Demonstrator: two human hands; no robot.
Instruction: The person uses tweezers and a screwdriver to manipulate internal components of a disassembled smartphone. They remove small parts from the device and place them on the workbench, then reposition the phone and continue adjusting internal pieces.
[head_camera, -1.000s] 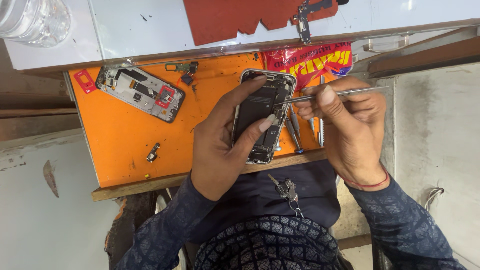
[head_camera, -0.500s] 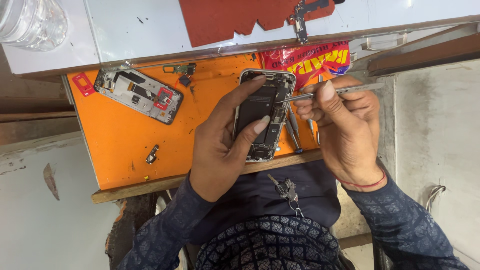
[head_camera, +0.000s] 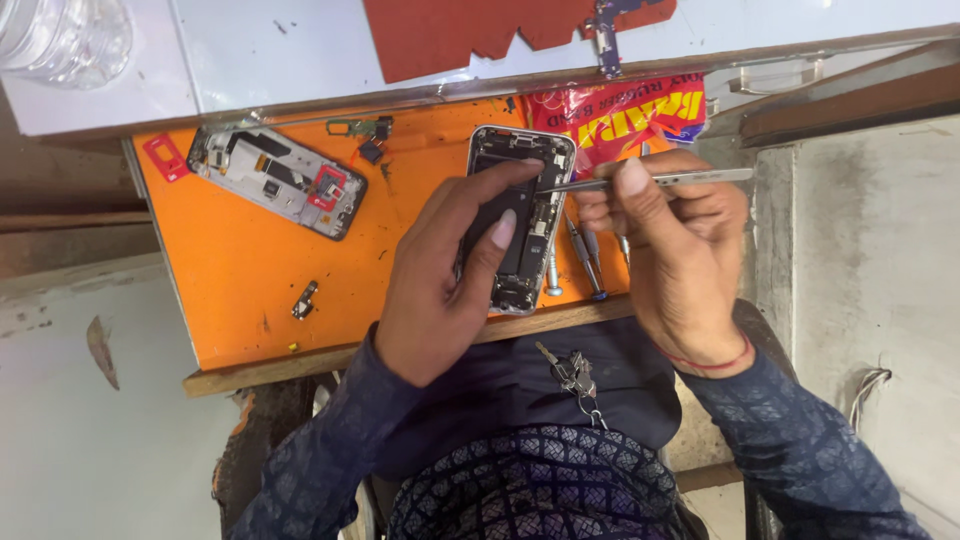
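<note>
An orange rectangular work mat (head_camera: 250, 270) covers the small wooden desk, its near edge flush with the desk's front edge. Toward the mat's far left corner lies a stripped silver phone frame (head_camera: 275, 180) with its boards exposed. Near the mat's right edge, the left hand (head_camera: 440, 290) wraps around an opened dark smartphone body (head_camera: 520, 215), thumb across its face and fingers curled behind, gripping it firmly and tilted up off the mat. The right hand (head_camera: 670, 250) pinches slim metal tweezers (head_camera: 650, 180) between closed thumb and forefinger, tips at the phone's upper inside. Several screwdrivers (head_camera: 585, 255) lie beneath. A slip of the tweezers would likely scratch a connector; a tiny grey loose part (head_camera: 305, 300) near the front edge could roll off.
</note>
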